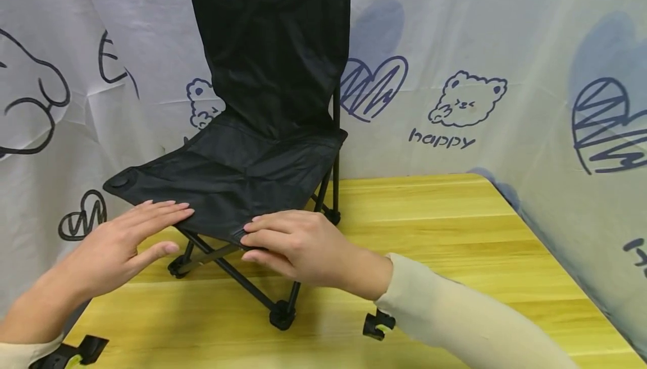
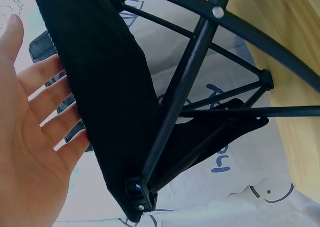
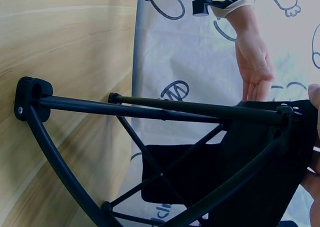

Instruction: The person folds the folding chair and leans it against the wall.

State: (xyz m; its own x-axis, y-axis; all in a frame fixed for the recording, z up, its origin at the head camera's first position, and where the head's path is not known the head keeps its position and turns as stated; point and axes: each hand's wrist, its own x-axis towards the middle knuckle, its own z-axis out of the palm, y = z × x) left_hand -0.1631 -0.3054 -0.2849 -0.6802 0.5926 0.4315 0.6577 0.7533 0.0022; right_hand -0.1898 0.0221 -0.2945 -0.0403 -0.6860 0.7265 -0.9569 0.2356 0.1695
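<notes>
**Folding chair, unfolded, both hands at seat front**

Small black fabric folding chair with black metal frame (image 1: 253,150): stands fully opened on the yellow wooden table (image 1: 455,234), feet down, backrest upright and rearward, seat front facing the person. Left hand (image 1: 121,240): fingers flat on the seat edge. Right hand (image 1: 293,245): pinches the front corner. Folding not begun, as judged.

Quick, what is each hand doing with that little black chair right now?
Left hand: open, straight fingers resting flat on the chair seat.
Right hand: fingers curled over the seat's front corner, holding it.
</notes>
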